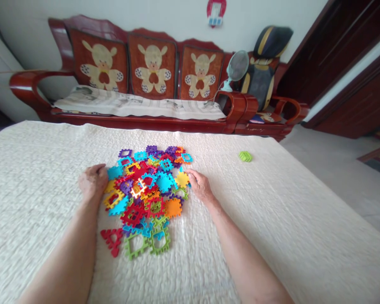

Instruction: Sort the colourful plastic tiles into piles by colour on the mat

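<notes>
A heap of plastic interlocking building tiles (145,169) in red, blue, yellow, orange, green and purple lies between my two hands. At the heap's left edge, my left hand (93,180) rests with curled fingers beside a blue tile (115,172); its fingertips are partly hidden, so any hold is unclear. On the other side, my right hand (201,185) has its thumb and forefinger closed at the rim of a yellow tile (181,179). Nearest to me lie a red triangular tile (113,240) and two green frame tiles, one of them a green square frame (160,251).
A small green stack of tiles (245,156) sits apart on the right of the quilted white cover (272,219). Beyond the cover's far edge stand a wooden sofa (152,123) with bear-patterned cushions, a small fan (238,65) and an armchair (261,90).
</notes>
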Tool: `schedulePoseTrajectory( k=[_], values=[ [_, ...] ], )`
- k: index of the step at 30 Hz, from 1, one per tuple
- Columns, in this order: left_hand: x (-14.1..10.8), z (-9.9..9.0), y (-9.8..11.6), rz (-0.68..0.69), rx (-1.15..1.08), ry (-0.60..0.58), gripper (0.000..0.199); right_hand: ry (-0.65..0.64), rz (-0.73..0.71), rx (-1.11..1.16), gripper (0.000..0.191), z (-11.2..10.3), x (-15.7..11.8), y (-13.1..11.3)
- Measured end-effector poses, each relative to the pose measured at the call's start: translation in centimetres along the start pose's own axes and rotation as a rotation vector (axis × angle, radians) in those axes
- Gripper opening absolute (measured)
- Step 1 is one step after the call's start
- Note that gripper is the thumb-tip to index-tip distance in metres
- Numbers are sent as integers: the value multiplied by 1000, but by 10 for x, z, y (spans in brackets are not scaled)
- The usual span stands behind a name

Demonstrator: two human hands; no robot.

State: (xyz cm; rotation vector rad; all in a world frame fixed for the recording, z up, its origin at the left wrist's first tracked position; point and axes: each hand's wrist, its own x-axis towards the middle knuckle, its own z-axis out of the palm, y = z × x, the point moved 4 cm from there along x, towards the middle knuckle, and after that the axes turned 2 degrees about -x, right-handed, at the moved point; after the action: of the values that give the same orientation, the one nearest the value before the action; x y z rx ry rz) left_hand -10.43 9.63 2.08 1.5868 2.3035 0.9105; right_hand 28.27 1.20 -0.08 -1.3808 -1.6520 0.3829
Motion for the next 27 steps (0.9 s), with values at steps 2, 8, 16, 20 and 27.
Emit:
schedulePoseTrajectory(
  k=[2, 8, 16, 20, 27],
  values=[
    [-2, 2, 3, 12, 0, -7, 45, -11, -19, -20, 30, 0, 1, -1],
    [-12, 18, 18, 111, -51, -35, 42, 6, -43, -40, 26, -2, 2, -3],
    [-24, 14, 10, -19, -281, -64, 45, 77, -25, -57, 18, 0, 2, 3],
    [-43, 7, 5, -142, -342, -56, 47, 99, -12, -91, 9, -1, -2, -4],
    [-59, 21, 16, -33, -318, -52, 43, 77, 22, -163, 9, 0, -3, -11]
  ],
)
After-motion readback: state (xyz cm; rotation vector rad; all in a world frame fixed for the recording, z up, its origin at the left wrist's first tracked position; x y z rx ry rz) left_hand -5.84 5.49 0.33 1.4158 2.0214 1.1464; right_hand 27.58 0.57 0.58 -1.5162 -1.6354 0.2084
